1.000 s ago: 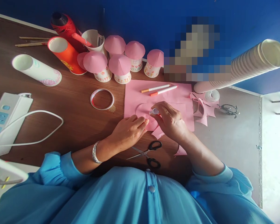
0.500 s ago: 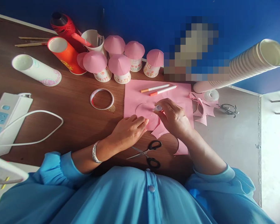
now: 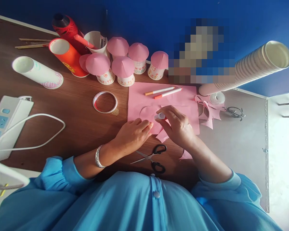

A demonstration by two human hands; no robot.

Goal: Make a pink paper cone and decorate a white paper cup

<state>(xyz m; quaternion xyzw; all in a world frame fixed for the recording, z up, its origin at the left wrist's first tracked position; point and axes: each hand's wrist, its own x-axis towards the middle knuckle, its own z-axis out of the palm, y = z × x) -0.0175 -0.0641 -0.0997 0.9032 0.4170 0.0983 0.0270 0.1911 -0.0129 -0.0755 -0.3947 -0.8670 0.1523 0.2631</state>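
My right hand (image 3: pixel 177 123) is closed around a small white glue stick (image 3: pixel 160 116), holding it tilted just over a pink paper circle (image 3: pixel 146 112). The circle lies on a larger pink sheet (image 3: pixel 137 93). My left hand (image 3: pixel 137 133) has its fingers curled together at the near edge of the circle, gripping the paper there; the fingertips are partly hidden. Below the hands, black-handled scissors (image 3: pixel 148 157) lie with their blades apart. Two markers, one orange-tipped (image 3: pixel 160 91) and one red-tipped (image 3: pixel 168 93), rest on the sheet.
Several paper cups with pink cone roofs (image 3: pixel 98 64) stand at the back, near a red paper tube (image 3: pixel 67 54). A tape roll (image 3: pixel 94 104) lies to the left, a power strip (image 3: pixel 12 120) further left. Stacked cups (image 3: pixel 252 69) and pink scraps (image 3: pixel 208 112) are at right.
My right hand has shifted slightly to the left and down with the glue stick, which now tilts differently over the circle. My left hand stays in place.
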